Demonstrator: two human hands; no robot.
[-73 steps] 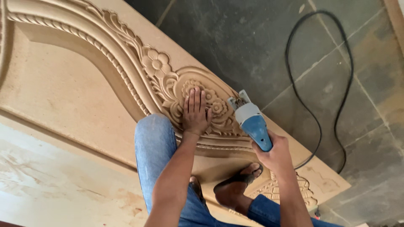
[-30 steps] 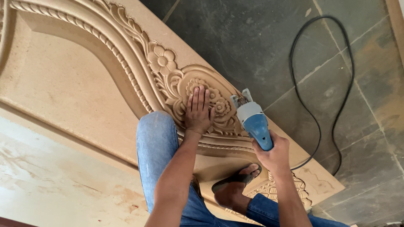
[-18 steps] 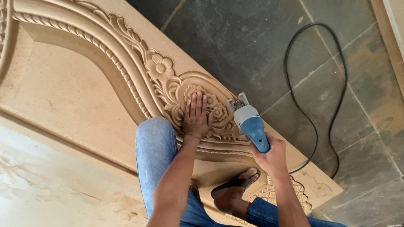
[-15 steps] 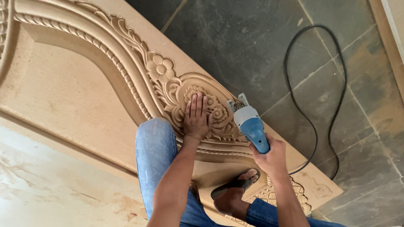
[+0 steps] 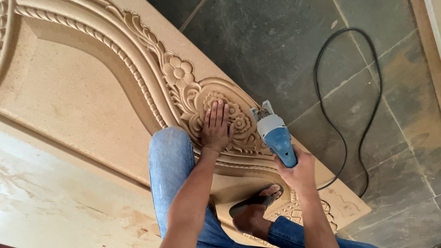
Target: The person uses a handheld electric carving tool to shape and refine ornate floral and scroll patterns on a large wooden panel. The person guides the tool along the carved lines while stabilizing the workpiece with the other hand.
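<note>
Left hand [image 5: 217, 126]: laid flat, fingers spread, on the carved medallion of the panel [image 5: 92, 101]; nothing is gripped, the palm only presses down, so the wood seems to be steadied beside the tool.
Right hand [image 5: 297, 170]: grip closed round the rear of the blue sander [image 5: 274, 135], its grey head pointed at the carving just right of the left hand, near the panel's edge.
Panel: laid on the floor [image 5: 275, 46], slanting across the view; the carved flower [image 5: 179, 72] and rope border lie further up.
Knee [image 5: 170, 147]: rested on the panel, weight added.
Foot [image 5: 255, 213]: in a sandal, on the lower carving.
Cord [image 5: 363, 105]: looped on the floor, well apart from the head.
Obstruction: the left fingertips lie close to the sander's head.
</note>
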